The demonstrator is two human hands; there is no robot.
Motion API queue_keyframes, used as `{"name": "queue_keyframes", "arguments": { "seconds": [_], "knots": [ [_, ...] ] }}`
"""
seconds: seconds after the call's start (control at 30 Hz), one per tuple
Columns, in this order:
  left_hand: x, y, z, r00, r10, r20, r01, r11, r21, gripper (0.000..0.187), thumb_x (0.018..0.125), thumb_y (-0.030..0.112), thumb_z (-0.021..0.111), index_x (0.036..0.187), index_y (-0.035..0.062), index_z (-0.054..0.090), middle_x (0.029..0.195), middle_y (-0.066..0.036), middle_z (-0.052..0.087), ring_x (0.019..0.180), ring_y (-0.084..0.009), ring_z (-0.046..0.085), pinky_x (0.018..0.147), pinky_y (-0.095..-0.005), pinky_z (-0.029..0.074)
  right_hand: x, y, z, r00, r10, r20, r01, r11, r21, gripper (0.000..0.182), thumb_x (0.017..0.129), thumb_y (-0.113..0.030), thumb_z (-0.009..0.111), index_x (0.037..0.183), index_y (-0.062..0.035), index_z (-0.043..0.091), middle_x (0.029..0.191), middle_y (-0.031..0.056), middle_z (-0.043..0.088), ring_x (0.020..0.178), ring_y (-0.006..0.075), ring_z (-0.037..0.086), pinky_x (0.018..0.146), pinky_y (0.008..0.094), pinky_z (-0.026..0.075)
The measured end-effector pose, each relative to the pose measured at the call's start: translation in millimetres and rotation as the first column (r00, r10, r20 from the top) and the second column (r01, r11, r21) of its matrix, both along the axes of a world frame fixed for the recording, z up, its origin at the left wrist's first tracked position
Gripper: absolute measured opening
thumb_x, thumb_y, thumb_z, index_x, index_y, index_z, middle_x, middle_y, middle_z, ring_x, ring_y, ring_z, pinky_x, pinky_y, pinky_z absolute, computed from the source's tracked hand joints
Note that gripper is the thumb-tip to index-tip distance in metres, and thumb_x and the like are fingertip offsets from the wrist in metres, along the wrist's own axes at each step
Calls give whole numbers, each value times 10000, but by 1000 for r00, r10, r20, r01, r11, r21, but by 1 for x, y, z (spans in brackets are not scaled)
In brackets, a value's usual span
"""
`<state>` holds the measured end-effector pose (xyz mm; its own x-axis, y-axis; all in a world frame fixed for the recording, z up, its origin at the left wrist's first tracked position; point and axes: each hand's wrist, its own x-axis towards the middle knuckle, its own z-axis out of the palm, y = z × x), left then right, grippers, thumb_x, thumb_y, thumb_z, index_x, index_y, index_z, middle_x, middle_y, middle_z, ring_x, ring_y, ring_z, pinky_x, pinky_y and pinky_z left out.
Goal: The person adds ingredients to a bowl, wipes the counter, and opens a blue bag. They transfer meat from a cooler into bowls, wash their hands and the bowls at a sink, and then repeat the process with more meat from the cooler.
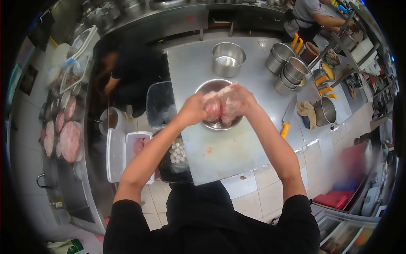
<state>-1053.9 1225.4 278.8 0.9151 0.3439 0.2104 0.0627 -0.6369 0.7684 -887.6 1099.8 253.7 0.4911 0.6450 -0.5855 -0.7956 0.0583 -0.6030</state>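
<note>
My left hand [191, 111] and my right hand [246, 102] are closed on opposite sides of a clear plastic bag [230, 103] with pink raw meat [212, 111] in it. I hold the bag over a round metal bowl [219, 127], whose middle it covers. Part of my fingers is hidden behind the bag. The bowl stands at the far end of a pale cutting board [224, 156], where a few small pink scraps lie.
A metal pot [229, 59] stands beyond the bowl. To the right are a yellow-handled knife [288, 118], a crumpled cloth [306, 113] and stacked pots [281, 57]. An open white cooler [116, 154] with meat is at left. One person crouches at left; another works at upper right.
</note>
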Motion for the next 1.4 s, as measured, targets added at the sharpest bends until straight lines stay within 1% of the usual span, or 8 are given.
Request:
{"name": "queue_keyframes", "arguments": {
  "seconds": [0.23, 0.4, 0.73, 0.97, 1.07, 1.13, 1.3, 1.4],
  "knots": [
    [11, -14, 48, 990, 127, -60, -112, 972, 204, 152, 733, 52, 612, 814, -50, 535, 737, -302, 582, 775, -469, 572, 606, -428, 477, -6, -8, 61, 961, 22, 276, -4, 998, -65, 290, 949, -323, 447, 931, -69, 585, 866, 79, 582, 754, 200, 580, 645, 364, 515],
    [30, -16, 83, 988, 25, 151, -38, 996, 78, 181, 790, 119, 628, 762, -35, 537, 634, -231, 577, 607, -313, 642, 533, -397, 476, -12, -2, 57, 837, 63, 544, -30, 997, -68, 456, 964, -450, 313, 1080, -70, 538, 1017, 95, 571, 871, 202, 582, 712, 379, 512],
    [-68, 17, 132, 954, 229, 192, -208, 971, -121, 167, 836, 151, 645, 764, 18, 576, 637, -4, 562, 525, -38, 482, 456, -191, 371, -142, 10, 117, 912, -25, 410, -158, 900, 406, 459, 968, -470, 333, 1176, -75, 439, 1065, 96, 555, 962, 208, 589, 814, 356, 506],
    [-182, 35, 31, 886, 453, -101, -463, 853, -241, 129, 832, 112, 603, 751, 11, 603, 605, 25, 510, 579, -47, 450, 518, -243, 367, -235, 49, 14, 854, 264, 448, -351, 928, 123, 379, 945, -307, 458, 1228, -56, 430, 1087, 96, 538, 972, 180, 550, 796, 320, 475],
    [-215, 36, -32, 922, 350, -165, -381, 896, -227, 346, 823, 129, 611, 1158, 46, 601, 876, -106, 673, 705, -142, 622, 645, -284, 477, -265, 62, -37, 859, 330, 390, -305, 944, -128, 535, 870, -188, 562, 1316, 18, 347, 1225, 156, 465, 1097, 216, 494, 883, 318, 433],
    [-235, 34, -66, 900, 379, -216, -424, 878, -224, 517, 815, 133, 626, 1309, 76, 482, 851, -117, 673, 665, -161, 620, 642, -300, 483, -278, 70, -79, 746, 377, 549, -226, 919, -323, 673, 860, -186, 579, 1383, 57, 232, 1385, 218, 352, 1292, 274, 346, 1057, 306, 256],
    [-302, 48, -139, 836, 403, -372, -526, 783, -332, 364, 807, 152, 633, 1152, 40, 601, 776, -156, 668, 716, -174, 651, 669, -311, 503, -309, 91, -114, 780, 374, 502, -61, 843, -535, 679, 826, -194, 602, 1389, 8, 282, 1435, 208, 305, 1331, 289, 302, 1070, 342, 250],
    [-364, 72, -230, 766, 469, -440, -618, 726, -301, 326, 784, 195, 654, 1064, 29, 636, 821, -185, 673, 758, -253, 672, 715, -344, 515, -335, 107, -178, 716, 453, 531, 12, 753, -658, 532, 821, -217, 618, 1273, 13, 457, 1288, 182, 498, 1201, 277, 465, 1001, 336, 343]
  ]
}}
